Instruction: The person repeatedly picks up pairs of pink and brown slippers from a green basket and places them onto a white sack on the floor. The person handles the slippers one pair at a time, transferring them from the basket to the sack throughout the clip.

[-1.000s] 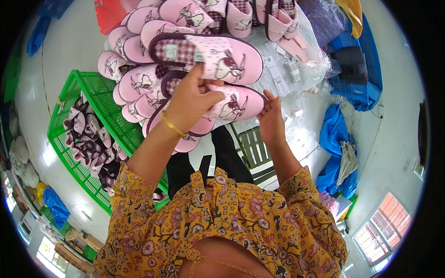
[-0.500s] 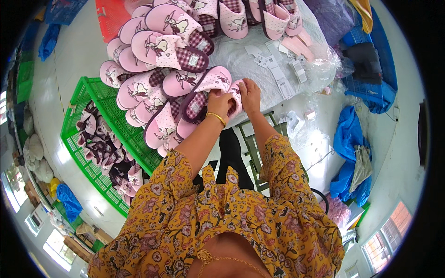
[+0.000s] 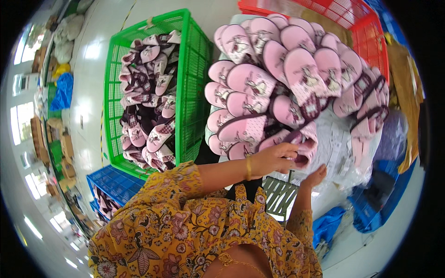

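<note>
Pink slippers with a printed cartoon dog and dark checked insoles lie in overlapping rows on the table. At the near edge of the pile, my left hand, with a gold bangle at its wrist, is closed on a pink slipper, its fingers at the slipper's opening. The slipper's lower part is partly hidden by that hand. Just to the right and nearer to me, my right hand is apart from the slipper, its fingers stretched out and nothing visible in them. More slippers lie close to my left forearm.
A green crate full of slippers stands left of the table, with a blue crate nearer. A red crate is behind the pile. Clear plastic and paper labels cover the table's right side. A slatted green stool is below.
My view has swung left, so the table appears farther right and the green crate shows fully. My right hand has come off the slipper, while my left stays on it.
</note>
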A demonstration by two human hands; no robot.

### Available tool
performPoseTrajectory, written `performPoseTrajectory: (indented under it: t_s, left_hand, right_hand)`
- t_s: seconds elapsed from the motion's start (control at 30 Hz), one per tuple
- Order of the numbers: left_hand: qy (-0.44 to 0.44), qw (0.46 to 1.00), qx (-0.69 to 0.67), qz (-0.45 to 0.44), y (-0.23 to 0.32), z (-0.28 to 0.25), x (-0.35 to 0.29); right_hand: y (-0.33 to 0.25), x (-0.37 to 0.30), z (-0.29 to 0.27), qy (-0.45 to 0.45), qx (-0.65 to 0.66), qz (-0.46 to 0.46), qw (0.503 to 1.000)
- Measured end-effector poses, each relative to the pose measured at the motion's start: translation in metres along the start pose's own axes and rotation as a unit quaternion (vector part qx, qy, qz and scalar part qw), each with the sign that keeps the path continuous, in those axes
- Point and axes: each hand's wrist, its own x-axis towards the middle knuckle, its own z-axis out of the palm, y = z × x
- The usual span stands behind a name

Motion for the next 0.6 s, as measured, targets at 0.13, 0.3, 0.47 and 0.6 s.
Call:
performPoseTrajectory:
  t_s: [0.13,0.3,0.47,0.6]
  left_hand:
    - [0.01,0.998,-0.043,0.053,0.048,-0.072,-0.07]
    - [0.264,0.95,-0.028,0.164,0.076,-0.202,-0.131]
    - [0.468,0.87,-0.05,0.148,0.05,-0.382,-0.159]
    - [0.561,0.793,0.226,0.067,0.009,-0.514,-0.171]
  right_hand:
    - [-0.14,-0.019,-0.017,0.02,0.072,-0.09,0.993]
    - [-0.323,-0.083,0.048,-0.164,0.17,-0.297,0.925]
    - [-0.458,-0.202,0.204,-0.401,0.119,-0.498,0.76]
    - [-0.503,-0.281,0.359,-0.439,0.092,-0.619,0.645]
